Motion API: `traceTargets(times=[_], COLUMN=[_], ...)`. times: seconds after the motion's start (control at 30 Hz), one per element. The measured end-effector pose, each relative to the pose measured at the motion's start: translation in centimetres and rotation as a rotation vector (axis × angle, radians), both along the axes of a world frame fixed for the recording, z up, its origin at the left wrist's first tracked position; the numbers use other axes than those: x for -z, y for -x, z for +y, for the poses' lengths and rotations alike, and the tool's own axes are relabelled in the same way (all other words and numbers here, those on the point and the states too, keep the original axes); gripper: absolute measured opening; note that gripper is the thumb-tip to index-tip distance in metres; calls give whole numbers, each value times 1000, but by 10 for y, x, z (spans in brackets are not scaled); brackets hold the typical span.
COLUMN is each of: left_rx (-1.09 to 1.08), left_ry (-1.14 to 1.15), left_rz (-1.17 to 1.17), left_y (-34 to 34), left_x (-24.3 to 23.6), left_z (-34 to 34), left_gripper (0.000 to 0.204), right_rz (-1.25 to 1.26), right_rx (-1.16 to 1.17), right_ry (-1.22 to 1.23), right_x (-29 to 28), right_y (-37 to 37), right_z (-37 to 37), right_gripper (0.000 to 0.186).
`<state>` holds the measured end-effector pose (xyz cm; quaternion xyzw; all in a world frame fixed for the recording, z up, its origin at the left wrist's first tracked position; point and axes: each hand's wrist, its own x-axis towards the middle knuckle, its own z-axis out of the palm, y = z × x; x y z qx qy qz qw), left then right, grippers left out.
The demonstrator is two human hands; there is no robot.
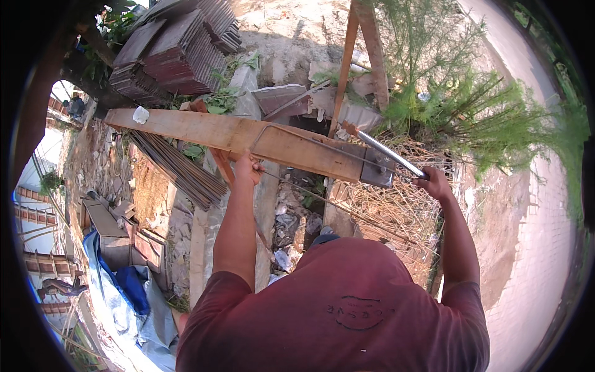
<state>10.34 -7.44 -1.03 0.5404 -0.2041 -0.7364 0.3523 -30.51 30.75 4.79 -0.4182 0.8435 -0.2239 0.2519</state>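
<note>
A thick wooden beam [217,131] lies across in front of me, with a dark metal plate with bolts [377,168] at its right end. Along its top runs a thin bent steel rod [310,137], cornered near the middle and reaching the plate. My left hand [249,168] is closed around the rod at the beam's near edge. In my right hand [436,184] is the near end of a silvery metal bar [393,154]. Its rusty far end rests above the beam, close to the plate; whether it touches the rod I cannot tell.
A bundle of straight steel rods [176,168] lies below the beam's left part. Stacked roof tiles [183,53] stand at the far left. Thin bent rods [403,208] are heaped near my right arm. A green shrub [471,108] overhangs the right; a blue tarp [133,297] lies lower left.
</note>
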Motion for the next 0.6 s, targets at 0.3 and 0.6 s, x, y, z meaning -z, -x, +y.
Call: traceTargets(times=[0.3, 0.6], left_rx=[-21, 108], left_ry=[153, 533], left_rz=[-18, -841], left_y=[-32, -30], left_x=[-1, -22], left_z=[-22, -25], left_gripper=[31, 41], right_rz=[26, 70], right_rx=[-47, 20], right_ry=[32, 21], right_x=[-9, -2], right_y=[-36, -48], right_z=[-35, -50], right_gripper=[40, 39])
